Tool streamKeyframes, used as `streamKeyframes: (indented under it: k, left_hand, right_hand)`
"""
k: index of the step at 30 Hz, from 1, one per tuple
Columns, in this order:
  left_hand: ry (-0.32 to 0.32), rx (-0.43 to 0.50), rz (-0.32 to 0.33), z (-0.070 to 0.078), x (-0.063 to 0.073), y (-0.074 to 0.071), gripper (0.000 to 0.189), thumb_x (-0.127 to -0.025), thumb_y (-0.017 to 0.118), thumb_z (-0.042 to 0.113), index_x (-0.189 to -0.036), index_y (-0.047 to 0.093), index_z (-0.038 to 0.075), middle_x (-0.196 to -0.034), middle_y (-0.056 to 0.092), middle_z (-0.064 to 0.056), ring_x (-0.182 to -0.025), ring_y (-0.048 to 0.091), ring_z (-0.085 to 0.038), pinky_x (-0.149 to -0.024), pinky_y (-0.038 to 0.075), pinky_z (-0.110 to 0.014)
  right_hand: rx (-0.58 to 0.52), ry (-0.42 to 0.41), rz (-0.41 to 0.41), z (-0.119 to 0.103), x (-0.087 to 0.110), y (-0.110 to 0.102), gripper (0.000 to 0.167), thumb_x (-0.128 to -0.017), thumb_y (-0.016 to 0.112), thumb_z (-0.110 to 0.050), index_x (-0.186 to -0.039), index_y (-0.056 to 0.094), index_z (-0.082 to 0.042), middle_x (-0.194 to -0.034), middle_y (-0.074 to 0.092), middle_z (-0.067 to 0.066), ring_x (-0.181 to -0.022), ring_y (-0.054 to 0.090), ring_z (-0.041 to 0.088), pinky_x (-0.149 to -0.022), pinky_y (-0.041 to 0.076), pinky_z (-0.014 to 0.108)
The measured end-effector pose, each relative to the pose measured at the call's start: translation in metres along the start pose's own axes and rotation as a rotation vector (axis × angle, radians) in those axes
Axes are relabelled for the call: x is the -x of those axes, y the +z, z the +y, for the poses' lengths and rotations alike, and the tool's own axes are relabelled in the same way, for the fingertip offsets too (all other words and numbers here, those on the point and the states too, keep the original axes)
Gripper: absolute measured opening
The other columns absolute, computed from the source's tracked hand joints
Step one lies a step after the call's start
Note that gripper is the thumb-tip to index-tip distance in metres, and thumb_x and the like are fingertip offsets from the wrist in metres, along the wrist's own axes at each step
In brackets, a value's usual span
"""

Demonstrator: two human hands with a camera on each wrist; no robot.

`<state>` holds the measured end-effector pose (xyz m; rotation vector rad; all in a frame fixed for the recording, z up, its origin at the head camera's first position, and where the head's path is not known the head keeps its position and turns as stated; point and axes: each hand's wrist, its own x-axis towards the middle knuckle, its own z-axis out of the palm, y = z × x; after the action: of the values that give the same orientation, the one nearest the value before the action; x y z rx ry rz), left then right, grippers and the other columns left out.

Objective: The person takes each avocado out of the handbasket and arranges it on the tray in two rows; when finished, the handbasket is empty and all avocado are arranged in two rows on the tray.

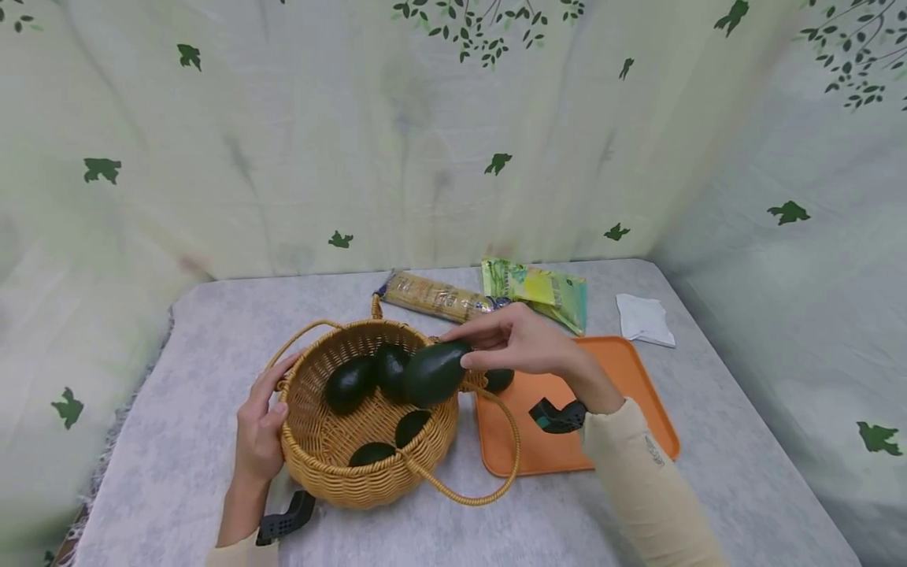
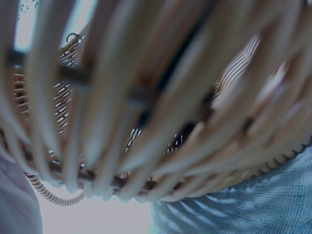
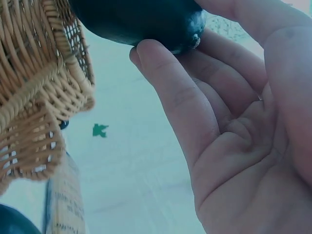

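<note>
From the head view, the right hand (image 1: 520,342) pinches one end of a dark green avocado (image 1: 434,372) between thumb and fingertips, holding it over the right rim of the wicker basket (image 1: 333,461). Below those fingers, four more avocados (image 1: 349,384) lie inside the basket, and another avocado (image 1: 499,379) sits just under the palm on the orange tray (image 1: 623,386). Beyond the knuckles lie a noodle packet (image 1: 434,296), a green packet (image 1: 542,290) and a white sachet (image 1: 643,319). The left hand (image 1: 259,429) curls its fingers and thumb over the basket's left rim.

In the left wrist view, blurred wicker strands (image 2: 146,97) fill the frame; the fingers cannot be made out.

The right wrist view shows the fingers (image 3: 175,97) curled narrowly, tips pressed to the avocado's (image 3: 141,19) end, with the basket wall (image 3: 39,87) left of them.
</note>
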<state>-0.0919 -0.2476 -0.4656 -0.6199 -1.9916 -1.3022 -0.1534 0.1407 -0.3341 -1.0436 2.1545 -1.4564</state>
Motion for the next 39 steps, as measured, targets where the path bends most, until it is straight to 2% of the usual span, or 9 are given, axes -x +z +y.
streamKeyframes:
  k: [7, 10, 16, 23, 32, 39]
  left_hand:
    - [0.003, -0.002, 0.004, 0.0, -0.001, 0.001, 0.052, -0.096, 0.034, 0.006, -0.14, 0.057, -0.01, -0.14, 0.062, -0.016, -0.118, 0.054, -0.014, -0.1, 0.034, -0.021]
    - [0.0, -0.004, 0.002, 0.001, -0.001, 0.001, 0.052, -0.096, 0.034, 0.006, -0.14, 0.057, -0.01, -0.141, 0.062, -0.016, -0.118, 0.054, -0.014, -0.101, 0.034, -0.021]
    - [-0.003, -0.005, -0.004, 0.002, -0.001, 0.001, 0.051, -0.098, 0.034, 0.007, -0.141, 0.056, -0.01, -0.141, 0.062, -0.016, -0.119, 0.054, -0.013, -0.1, 0.034, -0.021]
    - [0.0, 0.003, 0.0, 0.001, 0.0, 0.001, 0.051, -0.098, 0.035, 0.008, -0.141, 0.056, -0.01, -0.141, 0.062, -0.017, -0.119, 0.054, -0.014, -0.1, 0.034, -0.021]
    - [-0.01, -0.005, -0.01, 0.002, -0.001, -0.001, 0.052, -0.096, 0.035, 0.005, -0.142, 0.056, -0.009, -0.142, 0.061, -0.017, -0.126, 0.054, -0.013, -0.104, 0.036, -0.02]
    - [-0.013, -0.004, -0.01, 0.003, -0.001, -0.001, 0.053, -0.095, 0.035, 0.005, -0.142, 0.056, -0.009, -0.142, 0.06, -0.019, -0.125, 0.054, -0.013, -0.103, 0.036, -0.019]
  right_hand:
    - [-0.017, 0.036, 0.067, 0.01, 0.014, -0.008, 0.036, -0.094, 0.075, -0.017, -0.129, 0.074, -0.011, -0.122, 0.075, 0.008, -0.103, 0.076, 0.021, -0.086, 0.059, 0.037]
    - [-0.021, 0.07, 0.1, 0.015, 0.021, -0.012, 0.036, -0.094, 0.075, -0.019, -0.129, 0.074, -0.013, -0.119, 0.076, 0.006, -0.104, 0.075, 0.022, -0.086, 0.059, 0.037]
    - [-0.031, 0.115, 0.16, 0.026, 0.035, -0.02, 0.035, -0.094, 0.074, -0.017, -0.129, 0.073, -0.01, -0.12, 0.075, 0.009, -0.106, 0.075, 0.021, -0.086, 0.059, 0.037]
    - [-0.048, 0.167, 0.201, 0.039, 0.049, -0.032, 0.036, -0.095, 0.074, -0.017, -0.13, 0.072, -0.009, -0.126, 0.073, 0.011, -0.107, 0.074, 0.022, -0.09, 0.058, 0.044]
    - [-0.016, 0.246, 0.27, 0.06, 0.067, -0.047, 0.037, -0.094, 0.075, -0.019, -0.13, 0.072, -0.009, -0.125, 0.074, 0.011, -0.113, 0.072, 0.018, -0.092, 0.057, 0.036]
    - [-0.034, 0.308, 0.289, 0.079, 0.079, -0.058, 0.039, -0.093, 0.076, -0.021, -0.129, 0.072, -0.009, -0.125, 0.074, 0.011, -0.114, 0.071, 0.019, -0.097, 0.055, 0.041]
